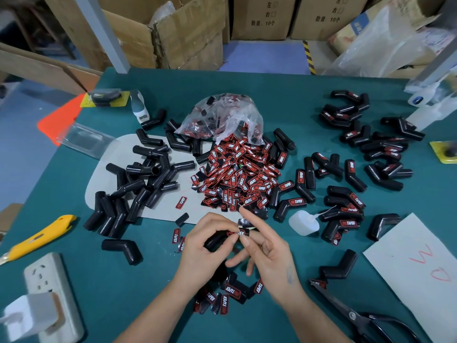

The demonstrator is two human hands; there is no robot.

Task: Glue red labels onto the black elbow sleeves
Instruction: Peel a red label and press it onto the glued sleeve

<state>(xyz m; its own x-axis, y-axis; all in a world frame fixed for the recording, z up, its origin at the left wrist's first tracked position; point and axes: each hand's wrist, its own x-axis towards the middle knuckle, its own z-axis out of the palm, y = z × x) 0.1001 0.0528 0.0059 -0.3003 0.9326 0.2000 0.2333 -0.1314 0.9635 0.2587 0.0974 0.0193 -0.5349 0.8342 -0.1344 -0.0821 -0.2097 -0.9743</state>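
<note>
Teal cloth covers the table (309, 100), and almost in its middle lies a big heap of red labels (237, 177), spilling from a clear plastic bag (222, 117). Near the front edge, the left hand (205, 246) holds a black elbow sleeve (217, 240) with its fingers curled around it. The right hand (269, 251) meets it from the other side: its thumb presses on a red label (241, 233) that lies on the sleeve, while the index finger points up toward the heap and the other fingers are spread and loosely bent (whether the label is already stuck, one cannot tell).

On the left, a pile of plain sleeves (138, 184) rests partly on a grey mat (158, 209). On the right, the labelled sleeves (371, 154) are scattered over a wide part of the table, well apart from the plain ones. A small white glue bottle (303, 222) lies on its side just beside the right hand. A few loose labels (230, 293) lie between the two forearms.

At the left edge there are a yellow utility knife (42, 236) and a white power strip (52, 290). Black scissors (361, 318) lie at the lower right, near a white sheet (420, 268) with red writing.
</note>
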